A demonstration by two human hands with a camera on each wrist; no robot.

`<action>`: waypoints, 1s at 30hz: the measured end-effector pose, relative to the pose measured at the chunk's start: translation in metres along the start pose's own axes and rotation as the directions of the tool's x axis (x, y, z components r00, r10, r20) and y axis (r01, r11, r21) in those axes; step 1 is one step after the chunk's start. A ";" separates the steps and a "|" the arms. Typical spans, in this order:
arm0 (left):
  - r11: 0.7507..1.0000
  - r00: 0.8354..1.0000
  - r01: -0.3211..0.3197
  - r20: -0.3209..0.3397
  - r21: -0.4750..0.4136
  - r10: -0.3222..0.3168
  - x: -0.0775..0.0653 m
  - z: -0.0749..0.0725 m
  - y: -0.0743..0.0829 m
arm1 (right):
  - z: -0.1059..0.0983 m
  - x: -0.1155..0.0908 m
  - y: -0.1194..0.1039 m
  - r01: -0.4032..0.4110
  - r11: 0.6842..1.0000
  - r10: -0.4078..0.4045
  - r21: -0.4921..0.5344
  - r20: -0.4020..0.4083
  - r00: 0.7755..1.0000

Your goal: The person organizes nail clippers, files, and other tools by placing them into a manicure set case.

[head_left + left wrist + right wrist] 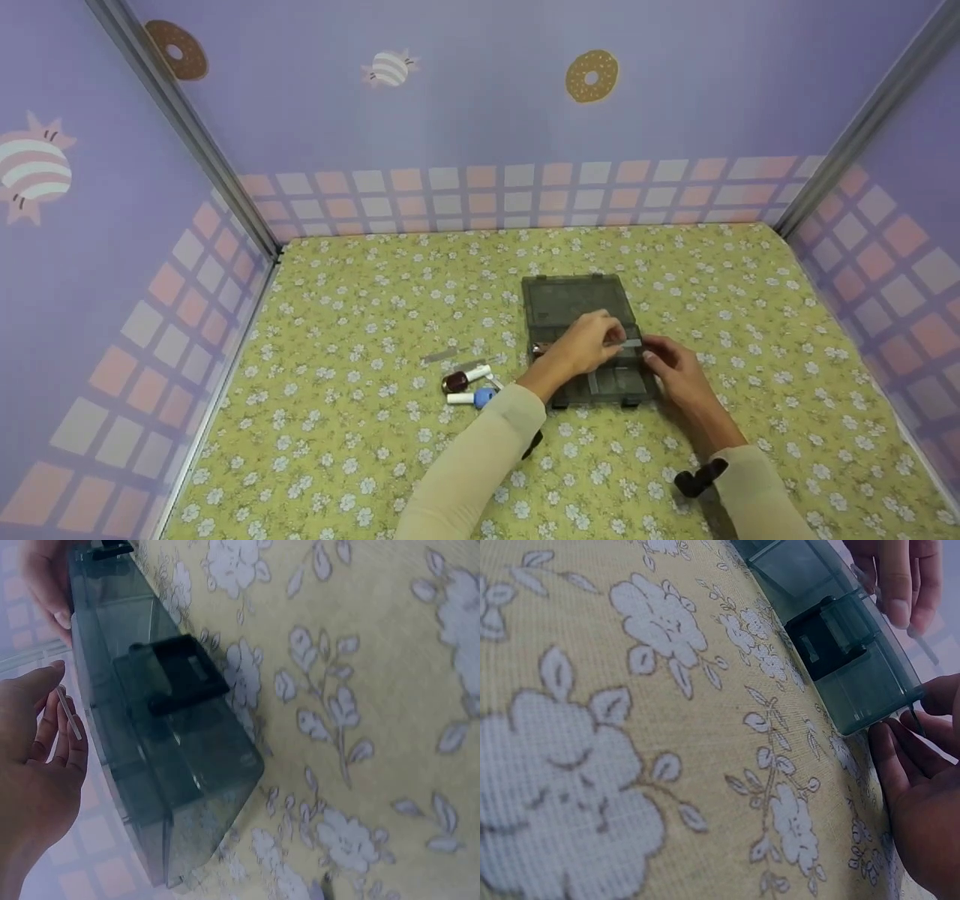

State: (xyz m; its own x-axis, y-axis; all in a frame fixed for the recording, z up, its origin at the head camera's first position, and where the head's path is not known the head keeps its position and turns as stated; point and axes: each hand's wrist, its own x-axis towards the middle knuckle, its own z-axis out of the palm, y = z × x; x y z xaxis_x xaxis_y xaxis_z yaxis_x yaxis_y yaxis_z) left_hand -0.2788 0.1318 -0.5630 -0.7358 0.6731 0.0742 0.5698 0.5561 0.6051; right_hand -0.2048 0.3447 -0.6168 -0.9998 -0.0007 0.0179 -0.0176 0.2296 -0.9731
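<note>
A translucent dark grey-green compartment box (pixel 577 300) lies with its lid folded back on the floral cloth. Over its compartments, my left hand (pixel 589 341) pinches a thin, pale flat strip (pixel 69 714) between thumb and fingers. The strip's exact kind cannot be told. My right hand (pixel 675 367) grips the box's right side, its thumb near the rim and fingers against the outer wall, as the right wrist view shows at the box's corner (pixel 877 694). Some small brownish items (pixel 541 348) sit in a left compartment, partly hidden by my left hand.
Left of the box lie a dark red nail polish bottle (pixel 454 382) and a blue one (pixel 484 397), both with white caps. Thin flat metallic tools (pixel 441 355) lie just behind them. Purple patterned walls (pixel 480 112) enclose the table on the back and sides.
</note>
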 end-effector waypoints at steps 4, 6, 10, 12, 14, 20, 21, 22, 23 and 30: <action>1.000 1.000 0.013 0.008 -0.004 -0.013 -0.001 0.004 -0.002 | 0.000 0.000 0.001 -0.001 1.000 0.001 0.005 0.004 1.000; 1.000 1.000 0.020 0.008 -0.006 -0.020 -0.001 0.004 -0.002 | 0.000 0.000 0.001 -0.001 1.000 0.001 0.009 0.001 1.000; 1.000 1.000 0.026 0.014 -0.006 -0.025 -0.002 0.004 -0.003 | 0.000 0.000 0.003 0.001 1.000 -0.001 0.003 -0.004 1.000; 1.000 1.000 0.024 0.020 -0.006 -0.024 -0.004 0.004 -0.003 | 0.001 0.000 0.003 -0.001 1.000 0.001 0.001 -0.003 1.000; 1.000 0.999 0.023 0.026 0.001 -0.023 -0.006 0.002 -0.003 | 0.001 -0.001 0.004 -0.004 1.000 0.004 0.000 -0.003 1.000; 1.000 0.999 0.016 0.049 0.011 -0.016 -0.016 -0.008 -0.005 | 0.002 -0.002 0.002 -0.032 0.999 0.032 0.020 -0.010 0.999; 1.000 0.998 0.013 0.054 0.008 -0.013 -0.019 -0.010 -0.006 | 0.002 -0.002 0.002 -0.033 0.999 0.034 0.024 -0.009 0.999; 1.000 0.998 0.012 0.057 0.009 -0.012 -0.022 -0.012 -0.007 | 0.002 -0.002 0.002 -0.032 0.999 0.032 0.027 -0.004 0.999; 1.000 0.998 0.008 0.061 0.009 -0.009 -0.025 -0.014 -0.008 | 0.002 -0.002 0.002 -0.028 0.999 0.028 0.030 -0.003 1.000; 1.000 0.999 0.004 0.043 -0.009 -0.004 -0.048 -0.030 -0.024 | 0.000 -0.002 0.003 0.004 1.000 -0.004 0.022 0.002 1.000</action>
State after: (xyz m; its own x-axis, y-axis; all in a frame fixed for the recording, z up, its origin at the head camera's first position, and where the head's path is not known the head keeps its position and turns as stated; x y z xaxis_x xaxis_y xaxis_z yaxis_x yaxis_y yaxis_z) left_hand -0.2686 0.0712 -0.5572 -0.7215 0.6914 0.0380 0.5636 0.5545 0.6122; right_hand -0.2032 0.3454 -0.6193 -0.9998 -0.0033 0.0213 -0.0215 0.2080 -0.9779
